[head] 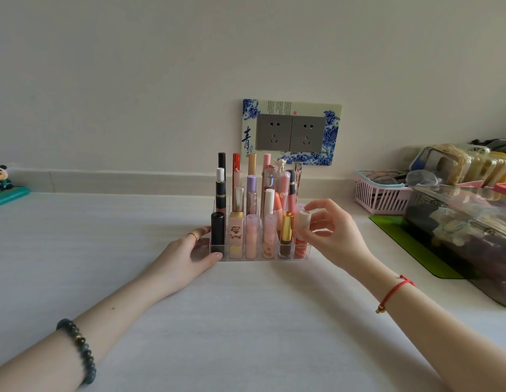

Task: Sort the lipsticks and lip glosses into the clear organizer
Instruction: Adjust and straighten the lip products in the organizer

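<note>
The clear organizer (215, 257) stands on the white table in the middle of the view, filled with several upright lipsticks and lip glosses. My left hand (189, 251) holds its left side, thumb at the front corner and fingers along the wall. My right hand (329, 230) is at the right side, thumb and fingers pinching a white-capped lip gloss (302, 233) that stands in the front right slot. A gold-capped gloss (287, 234) and a black lipstick (217, 229) stand in the same front row.
A dark clear bag (469, 236) full of items lies on a green mat (410, 250) at the right. Behind it sits a pink basket (379, 198). A panda figurine (4, 183) stands far left. A wall socket (291, 132) is behind the organizer.
</note>
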A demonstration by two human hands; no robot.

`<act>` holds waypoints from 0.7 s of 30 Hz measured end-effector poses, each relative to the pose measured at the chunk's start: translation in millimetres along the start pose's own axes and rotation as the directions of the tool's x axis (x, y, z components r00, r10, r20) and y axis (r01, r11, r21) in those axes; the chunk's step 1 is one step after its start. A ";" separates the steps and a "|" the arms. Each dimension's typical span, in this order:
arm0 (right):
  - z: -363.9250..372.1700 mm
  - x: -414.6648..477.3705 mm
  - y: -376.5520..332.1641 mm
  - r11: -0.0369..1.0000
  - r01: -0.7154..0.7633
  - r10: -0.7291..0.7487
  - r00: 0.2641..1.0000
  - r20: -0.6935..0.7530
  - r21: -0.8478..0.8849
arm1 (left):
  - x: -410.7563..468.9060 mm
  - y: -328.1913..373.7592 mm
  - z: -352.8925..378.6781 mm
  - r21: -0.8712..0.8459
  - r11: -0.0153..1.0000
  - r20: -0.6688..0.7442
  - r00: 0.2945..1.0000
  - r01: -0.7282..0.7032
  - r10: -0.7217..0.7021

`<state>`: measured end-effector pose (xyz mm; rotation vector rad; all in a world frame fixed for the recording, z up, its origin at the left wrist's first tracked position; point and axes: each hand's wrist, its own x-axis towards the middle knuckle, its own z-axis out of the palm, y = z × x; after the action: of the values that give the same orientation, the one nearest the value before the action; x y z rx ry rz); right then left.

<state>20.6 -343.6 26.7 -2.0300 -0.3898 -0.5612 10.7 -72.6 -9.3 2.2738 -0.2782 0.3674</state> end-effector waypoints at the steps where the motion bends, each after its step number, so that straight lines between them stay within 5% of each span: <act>1: 0.2 0.2 0.1 1.000 0.001 -0.001 1.000 -0.002 -0.002 | 0.1 -0.2 0.0 -0.002 1.000 0.002 1.000 0.000 0.000; 15: -21.0 22.4 -26.3 0.998 0.067 -0.066 0.987 -0.149 -0.001 | 1.9 -3.3 -0.2 0.020 1.000 0.016 1.000 0.014 -0.014; 21: -24.5 59.6 -40.5 0.964 0.093 -0.091 0.996 0.021 -0.249 | 0.9 -0.9 0.3 -0.005 1.000 0.003 1.000 0.021 -0.021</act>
<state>45.6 -342.4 98.6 -2.2650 -0.4390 -0.6866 11.9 -72.3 -9.8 2.2703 -0.2565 0.3528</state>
